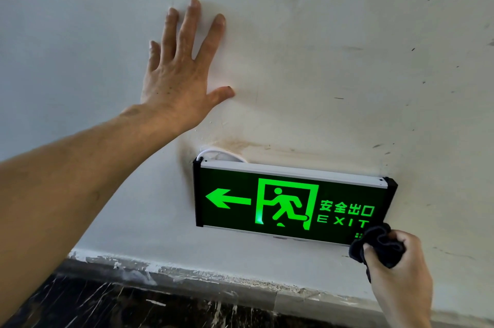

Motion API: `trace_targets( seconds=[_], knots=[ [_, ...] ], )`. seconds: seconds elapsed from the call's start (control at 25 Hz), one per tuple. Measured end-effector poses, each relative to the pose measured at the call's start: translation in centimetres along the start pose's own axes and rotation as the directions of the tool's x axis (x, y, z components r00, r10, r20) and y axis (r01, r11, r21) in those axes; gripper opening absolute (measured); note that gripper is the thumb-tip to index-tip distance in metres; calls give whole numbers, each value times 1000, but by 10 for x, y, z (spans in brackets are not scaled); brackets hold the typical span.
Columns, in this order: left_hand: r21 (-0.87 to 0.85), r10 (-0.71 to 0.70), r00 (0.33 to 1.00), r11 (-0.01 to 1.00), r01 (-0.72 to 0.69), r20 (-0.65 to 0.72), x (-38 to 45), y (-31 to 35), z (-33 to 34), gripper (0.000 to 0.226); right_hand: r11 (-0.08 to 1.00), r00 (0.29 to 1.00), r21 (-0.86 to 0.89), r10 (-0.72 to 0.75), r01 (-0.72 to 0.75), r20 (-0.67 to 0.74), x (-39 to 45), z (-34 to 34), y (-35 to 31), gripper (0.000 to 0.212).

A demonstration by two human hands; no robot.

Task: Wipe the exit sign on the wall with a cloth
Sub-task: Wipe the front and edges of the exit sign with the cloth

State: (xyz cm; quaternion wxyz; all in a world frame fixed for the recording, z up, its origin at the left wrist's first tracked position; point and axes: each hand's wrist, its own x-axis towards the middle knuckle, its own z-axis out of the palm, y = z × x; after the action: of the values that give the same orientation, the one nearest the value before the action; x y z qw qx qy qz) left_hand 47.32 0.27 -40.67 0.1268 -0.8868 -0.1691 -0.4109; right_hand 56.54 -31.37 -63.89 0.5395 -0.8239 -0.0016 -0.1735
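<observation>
Left hand [178, 71] released, fingers spread, palm flat on scuffed white painted wall [334, 60] above sign's left end. Right hand [395, 266] clenched on bunched dark cloth [379, 243], cloth touching lower right corner of black rectangular green-lit exit sign [291, 204]. Sign low on wall, above dark paint-spattered skirting [187, 274].

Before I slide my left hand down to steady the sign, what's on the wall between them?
In the head view, only wall lies between the left hand and the exit sign: scuffed paint, a brownish smear and a white cable at the sign's top-left corner.
</observation>
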Motion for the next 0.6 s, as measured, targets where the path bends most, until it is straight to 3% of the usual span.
trace_targets(
  seconds=[0.08,0.24,0.28,0.36,0.44,0.52,0.6],
  knots=[
    [-2,-3,1000,1000,3,1,0,1,0,99,998,999,-59,32,-30,36,-1,-3,3,35],
    [-10,-8,1000,1000,8,5,0,2,0,98,961,947,-263,164,-90,275,-6,-13,19,29],
    [-10,-13,1000,1000,13,8,-1,1,-1,98,963,935,-232,205,-139,290,-9,-15,23,27],
    [-7,-18,1000,1000,18,12,-1,1,-1,98,948,905,18,298,-319,304,-12,-18,26,20],
    [-5,-12,1000,1000,13,15,-1,2,-2,98,810,851,300,405,-503,334,-7,-14,25,13],
    [-10,-14,1000,1000,15,17,-1,2,-3,98,547,765,537,502,-642,403,-7,-7,20,17],
    [-14,-24,1000,1000,24,21,-1,1,-2,98,326,720,661,483,-676,498,-7,-2,11,31]
  ],
)
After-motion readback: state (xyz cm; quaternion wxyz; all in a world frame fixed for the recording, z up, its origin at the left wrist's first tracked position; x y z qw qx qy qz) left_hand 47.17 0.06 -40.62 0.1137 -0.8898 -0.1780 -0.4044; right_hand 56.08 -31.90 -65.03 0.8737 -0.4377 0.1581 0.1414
